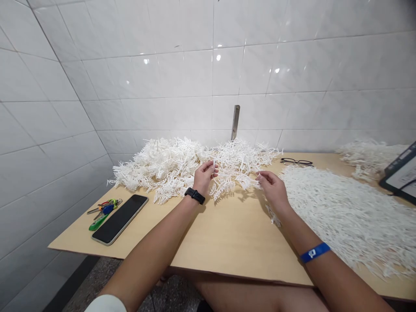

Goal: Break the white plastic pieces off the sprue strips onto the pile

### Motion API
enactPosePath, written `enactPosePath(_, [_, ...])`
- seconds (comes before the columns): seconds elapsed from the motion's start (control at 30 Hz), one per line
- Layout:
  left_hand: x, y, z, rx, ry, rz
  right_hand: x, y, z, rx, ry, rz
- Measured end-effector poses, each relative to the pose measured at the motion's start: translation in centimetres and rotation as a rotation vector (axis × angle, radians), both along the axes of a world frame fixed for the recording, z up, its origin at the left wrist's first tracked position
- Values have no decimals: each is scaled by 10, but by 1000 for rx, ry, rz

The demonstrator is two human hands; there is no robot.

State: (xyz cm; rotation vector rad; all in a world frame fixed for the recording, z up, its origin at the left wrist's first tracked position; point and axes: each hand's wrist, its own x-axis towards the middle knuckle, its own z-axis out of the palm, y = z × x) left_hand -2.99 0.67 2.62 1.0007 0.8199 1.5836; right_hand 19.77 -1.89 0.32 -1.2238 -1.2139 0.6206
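White plastic sprig [231,178] spans between both hands: left hand [204,175] pinches its stem end, right hand [272,186] pinches the opposite tip, above the table [224,234].

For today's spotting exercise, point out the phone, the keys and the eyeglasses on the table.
phone [120,219], head view, middle of its dark screen.
keys [104,209], head view, on the bunch's coloured tags.
eyeglasses [296,162], head view, on the frame's bridge.

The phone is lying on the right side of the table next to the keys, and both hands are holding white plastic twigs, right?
Not quite. The phone lies on the left side of the table, next to the keys. The head view shows it. The rest is right: the left hand and the right hand both hold white plastic twigs.
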Motion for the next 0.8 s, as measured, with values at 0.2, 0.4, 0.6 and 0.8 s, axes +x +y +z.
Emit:
enactPosePath(0.2, [2, 0, -2, 15, 47, -61, -2, -1, 1, -11, -11, 28])
enactPosePath(0.4, [8, -4, -3, 23, 161, -128, -10, -5, 2, -16, -116, 143])
enactPosePath(0.6, [12, -12, -2, 48, 272, -251, -25, -15, 5, -27, -386, 277])
enactPosePath(0.8, [13, -15, -3, 64, 356, -304, -34, -18, 2, 12, -550, 405])
